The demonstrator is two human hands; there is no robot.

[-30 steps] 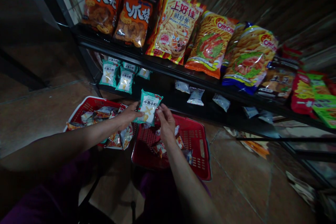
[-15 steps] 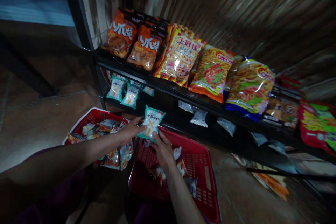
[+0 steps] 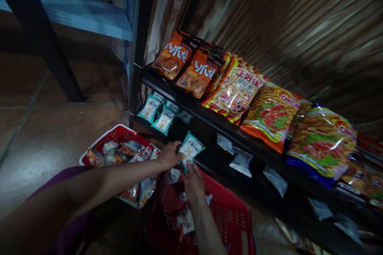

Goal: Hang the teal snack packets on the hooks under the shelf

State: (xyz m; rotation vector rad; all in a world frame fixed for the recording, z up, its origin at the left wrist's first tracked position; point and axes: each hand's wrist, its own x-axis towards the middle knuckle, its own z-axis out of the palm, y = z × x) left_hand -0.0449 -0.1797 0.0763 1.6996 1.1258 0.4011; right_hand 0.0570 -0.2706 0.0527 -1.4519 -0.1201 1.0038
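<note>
Between my two hands is a small teal and white snack bag point(image 3: 191, 147), its printed front facing up. My left hand point(image 3: 170, 155) grips its left edge, and my right hand point(image 3: 194, 179) pinches its lower edge. The bag hangs in front of the lower shelf point(image 3: 206, 155), above the far rim of a red basket point(image 3: 236, 203) that holds several small packets. Matching teal bags point(image 3: 164, 121) stand in a group on the lower shelf, to the left of my hands. Below my left forearm, a second red basket point(image 3: 115, 130) is filled with snack packets.
Larger snack bags line the upper shelf: orange octopus-print bags point(image 3: 197, 72), a yellow and red bag point(image 3: 235, 89) and noodle-style bags point(image 3: 271, 113). Silvery packets point(image 3: 241, 162) lie along the lower shelf. A dark metal post point(image 3: 140, 36) rises at the shelf's left end, beside tiled floor point(image 3: 60, 135).
The view has swung left, so the shelf and baskets appear further right. Both hands still hold the teal snack bag, which stays close to the lower shelf.
</note>
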